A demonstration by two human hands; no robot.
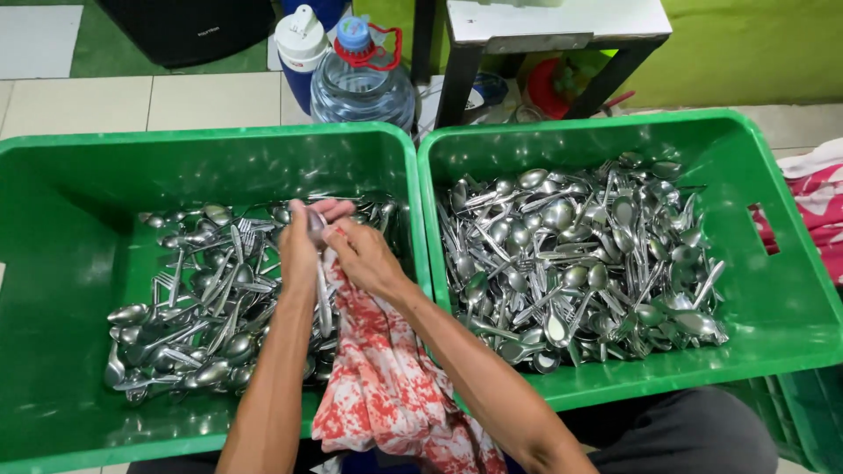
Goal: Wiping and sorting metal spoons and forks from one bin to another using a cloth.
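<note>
My left hand (301, 246) grips a steel spoon (316, 230) by its bowl end, above the left green crate (70, 263). My right hand (364, 256) presses a red-and-white patterned cloth (386, 386) around the same spoon's handle. The cloth hangs down over the crate's front rim toward my lap. Both hands meet over the right part of the left crate, which holds several spoons and forks (202, 298) in a loose pile.
A second green crate (790, 290) to the right is heaped with many more spoons and forks (580, 263). Behind the crates stand a clear water jug (362, 88), a white-lidded blue container (301, 39) and a dark-legged table (553, 26). Pink cloth (821, 202) lies at the far right.
</note>
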